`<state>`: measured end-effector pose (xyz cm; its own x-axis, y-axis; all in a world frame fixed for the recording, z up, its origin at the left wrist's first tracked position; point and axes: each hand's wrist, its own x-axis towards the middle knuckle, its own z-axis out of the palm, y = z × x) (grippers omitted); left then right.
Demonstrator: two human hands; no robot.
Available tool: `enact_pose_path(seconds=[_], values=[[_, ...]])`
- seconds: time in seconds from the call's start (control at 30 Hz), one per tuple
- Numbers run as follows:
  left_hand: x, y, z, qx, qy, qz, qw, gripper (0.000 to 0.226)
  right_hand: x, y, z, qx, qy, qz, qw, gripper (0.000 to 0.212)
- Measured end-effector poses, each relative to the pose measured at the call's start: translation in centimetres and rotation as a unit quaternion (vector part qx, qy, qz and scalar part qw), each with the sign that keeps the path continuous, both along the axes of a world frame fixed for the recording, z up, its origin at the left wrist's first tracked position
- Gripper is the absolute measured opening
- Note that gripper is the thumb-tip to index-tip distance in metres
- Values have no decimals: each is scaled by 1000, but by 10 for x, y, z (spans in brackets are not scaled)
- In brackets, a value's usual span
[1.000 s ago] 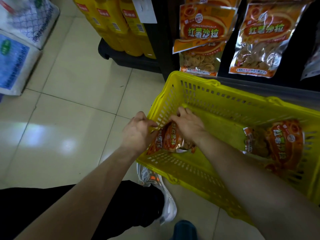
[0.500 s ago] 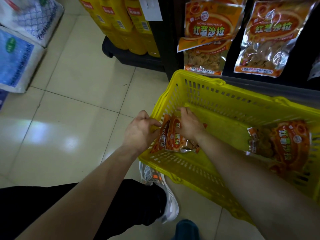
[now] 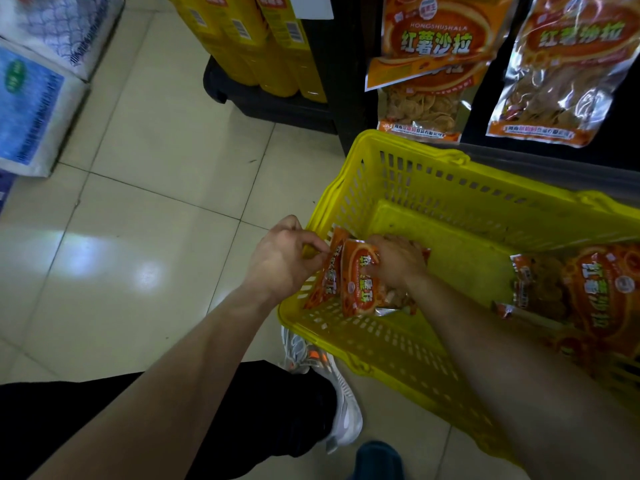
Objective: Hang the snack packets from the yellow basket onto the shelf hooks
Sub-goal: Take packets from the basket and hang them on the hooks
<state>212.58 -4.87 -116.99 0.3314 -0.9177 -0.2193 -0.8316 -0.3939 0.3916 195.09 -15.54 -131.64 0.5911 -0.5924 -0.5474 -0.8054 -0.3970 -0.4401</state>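
Two snack packets (image 3: 358, 282) stand on edge in the near-left corner of the yellow basket (image 3: 450, 188), and both your hands are on them. Your left hand (image 3: 282, 263) pinches the top edge of the outer packet (image 3: 325, 273) between thumb and fingertips, a narrow pinch right at the basket rim. Your right hand (image 3: 396, 261) has its fingers curled over the top of the inner packet (image 3: 360, 294); it's holding it, but the thumb is hidden so can't tell how firmly.

Step in hand reads as pick-up: you're gathering packets, nothing lifted clear of the rim yet. Spare packets (image 3: 606, 289) lie flat well off to the right of your right hand, at the other end of the basket, untouched. Hung packets (image 3: 429, 64) sit up and beyond your grip on the shelf, with a second column (image 3: 568, 67) to the right of them. The hooks themselves aren't visible.

Next move, my read: raise the held packets over the far wall, find the hang hole at the top edge, line it up with a hook. The film looks slick and may slip if pinched at the edge only
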Motion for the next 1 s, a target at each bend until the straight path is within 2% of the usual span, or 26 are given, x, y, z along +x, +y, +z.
enact_pose_path(seconds=[0.1,0.17,0.23,0.4,0.63,0.83,1.0], values=[[2,0,0,2,0,-2,1000,7,-11,-7,7,60,-135,-44,988,32],[2,0,3,6,7,1,1000,8,-13,-13,19,92,-225,-65,968,22],[2,1,6,6,22,7,1000,10,-8,-14,31,91,-268,-59,957,22],[2,8,20,-1,72,50,996,16,19,7,41,139,-239,-135,951,29],[2,10,20,8,80,62,995,16,23,26,47,97,-280,-212,931,59],[1,6,18,10,79,66,995,21,19,18,45,93,-272,-162,944,57],[2,4,18,18,77,68,995,21,19,16,47,43,-270,-135,952,39]])
